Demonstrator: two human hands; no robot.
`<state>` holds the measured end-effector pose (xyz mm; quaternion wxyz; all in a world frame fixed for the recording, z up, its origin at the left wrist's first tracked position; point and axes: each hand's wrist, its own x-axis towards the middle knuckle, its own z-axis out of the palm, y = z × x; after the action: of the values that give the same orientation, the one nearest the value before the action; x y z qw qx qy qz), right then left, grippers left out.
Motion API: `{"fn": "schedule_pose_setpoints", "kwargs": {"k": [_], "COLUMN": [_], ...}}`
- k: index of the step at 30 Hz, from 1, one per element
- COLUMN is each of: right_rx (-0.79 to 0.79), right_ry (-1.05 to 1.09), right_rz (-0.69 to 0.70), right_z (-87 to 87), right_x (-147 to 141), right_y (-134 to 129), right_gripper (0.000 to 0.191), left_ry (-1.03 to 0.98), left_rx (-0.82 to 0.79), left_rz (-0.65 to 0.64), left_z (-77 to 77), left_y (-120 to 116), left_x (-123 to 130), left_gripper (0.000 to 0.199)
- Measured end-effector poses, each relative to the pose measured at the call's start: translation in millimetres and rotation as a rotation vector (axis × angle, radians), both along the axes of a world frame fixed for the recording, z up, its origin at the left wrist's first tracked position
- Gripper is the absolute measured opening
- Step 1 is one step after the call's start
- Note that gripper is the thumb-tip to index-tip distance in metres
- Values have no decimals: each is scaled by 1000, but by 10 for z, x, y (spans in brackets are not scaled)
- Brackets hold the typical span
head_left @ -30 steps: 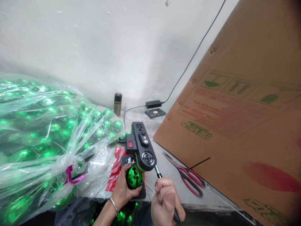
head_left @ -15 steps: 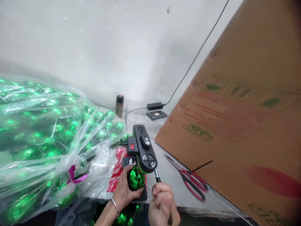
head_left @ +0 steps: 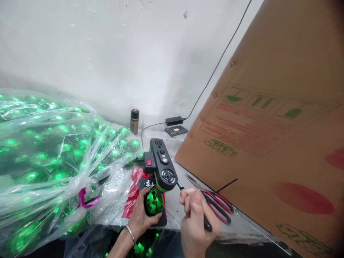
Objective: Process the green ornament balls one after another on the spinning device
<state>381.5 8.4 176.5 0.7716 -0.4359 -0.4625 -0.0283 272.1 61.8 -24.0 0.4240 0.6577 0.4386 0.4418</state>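
A shiny green faceted ball (head_left: 154, 202) rests in my left hand (head_left: 141, 211), whose thumb and fingers curve around its left side and underside. Directly above the ball is the front end of a black machine (head_left: 163, 159) with round vents and a red switch on its side box. My right hand (head_left: 197, 218) is wrapped round the black handle (head_left: 207, 224) of a thin metal rod that reaches up to the machine's front end. Red-and-black scissors (head_left: 217, 206) lie just beyond my right hand.
Clear plastic bags of green balls (head_left: 53, 143) fill the left side. A large cardboard box (head_left: 255, 161) leans on the right. Toward the wall are a small dark-capped bottle (head_left: 134, 122), a black power adapter (head_left: 174, 120) and a phone (head_left: 176, 130).
My right hand has swung rightward with the handle, which now slants more to the right. My left hand still holds the ball under the machine. The view has shifted slightly.
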Motion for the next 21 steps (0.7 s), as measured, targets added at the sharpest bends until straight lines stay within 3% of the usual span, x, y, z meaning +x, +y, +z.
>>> {"fn": "schedule_pose_setpoints", "kwargs": {"k": [2, 4, 6, 9, 11, 14, 17, 21], "right_rx": [12, 20, 21, 12, 0, -22, -41, -30], "right_ry": [-31, -62, -78, -56, -29, -9, -13, -15], "right_rz": [-8, -24, -35, -44, -48, -41, -34, -59], "right_z": [52, -11, -134, -299, -358, -385, -390, -417], "right_x": [5, 6, 1, -23, -37, -37, -20, -24], "right_y": [7, -5, -30, -72, -90, -110, -131, -130], "right_gripper": [59, 57, 54, 51, 49, 46, 48, 50], "left_ry": [-5, 24, 113, 341, 506, 670, 703, 677], "left_rx": [71, 138, 134, -4, -105, -236, -379, -459], "left_rz": [36, 48, -19, -191, -252, -269, -244, -150], "left_z": [-144, -351, -567, -791, -874, -991, -1138, -1284], "left_y": [-195, -488, -798, -1099, -1150, -1102, -1020, -863], "left_x": [-121, -364, -695, -1156, -1309, -1291, -1171, -1123], "left_gripper": [82, 82, 76, 67, 67, 71, 77, 67]}}
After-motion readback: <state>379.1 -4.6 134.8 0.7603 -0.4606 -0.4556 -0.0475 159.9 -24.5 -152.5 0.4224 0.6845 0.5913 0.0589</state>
